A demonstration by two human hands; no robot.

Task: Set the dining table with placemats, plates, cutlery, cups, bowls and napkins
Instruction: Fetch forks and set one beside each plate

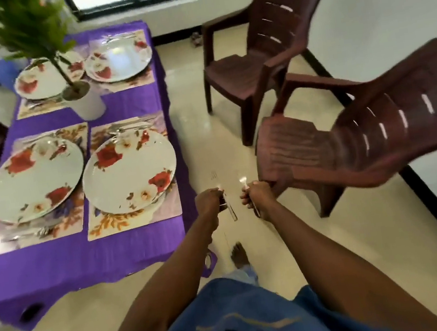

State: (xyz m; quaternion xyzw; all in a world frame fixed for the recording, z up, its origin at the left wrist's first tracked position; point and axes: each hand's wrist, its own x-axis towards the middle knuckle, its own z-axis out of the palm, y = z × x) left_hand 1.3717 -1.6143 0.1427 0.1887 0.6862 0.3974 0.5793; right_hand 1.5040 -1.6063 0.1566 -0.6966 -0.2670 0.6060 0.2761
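Low table under a purple cloth [123, 105] | four floral rectangular placemats [134, 220] lie flat on it, a round white flowered plate [127, 173] on each | white plant pot [87, 104] stands mid-table | cutlery beside plates

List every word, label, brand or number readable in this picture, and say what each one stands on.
Blue shirt: pale printed lettering across the front, seen upside down and blurred; not readable.
Plates, placemats, chairs, plant pot: flower patterns or plain surfaces, no text visible.
Nothing else carries writing.

Motion blur smears the cutlery [229, 206] gripped in both hands, so which pieces is unclear.
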